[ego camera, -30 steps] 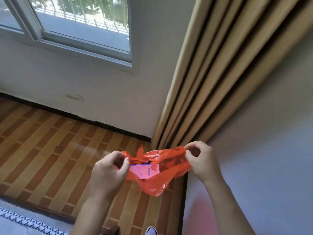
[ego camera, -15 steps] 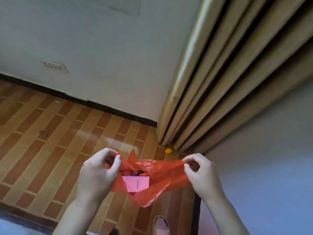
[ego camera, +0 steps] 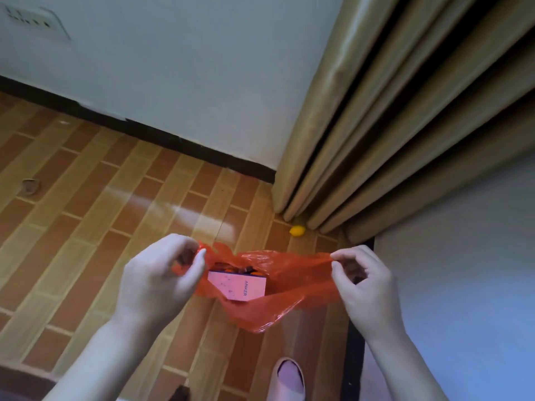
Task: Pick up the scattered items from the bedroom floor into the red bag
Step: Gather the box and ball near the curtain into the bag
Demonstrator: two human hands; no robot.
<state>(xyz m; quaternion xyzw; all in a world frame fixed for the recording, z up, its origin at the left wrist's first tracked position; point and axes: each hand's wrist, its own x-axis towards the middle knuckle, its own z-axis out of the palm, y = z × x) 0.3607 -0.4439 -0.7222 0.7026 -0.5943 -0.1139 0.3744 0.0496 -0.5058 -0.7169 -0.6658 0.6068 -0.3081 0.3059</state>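
Observation:
A thin red plastic bag [ego camera: 292, 287] hangs stretched between my hands above the wooden floor. My left hand [ego camera: 162, 276] pinches its left rim and my right hand [ego camera: 367, 287] pinches its right rim, holding the mouth apart. Inside the bag lies a small white box [ego camera: 238, 287] with printed lettering, and some dark and orange items show behind it. A small yellow lemon-like object [ego camera: 297, 230] lies on the floor beyond the bag, at the foot of the curtain.
Tan curtain folds [ego camera: 390, 125] hang down to the floor at the right. A pale wall with a black skirting [ego camera: 173, 140] runs behind. A bed edge [ego camera: 463, 285] fills the right side. My slippered foot [ego camera: 289, 377] stands below the bag.
The view has tilted downward, so the window left the frame and the yellow object came into sight. Both hands keep pinching the bag, now spread a little wider.

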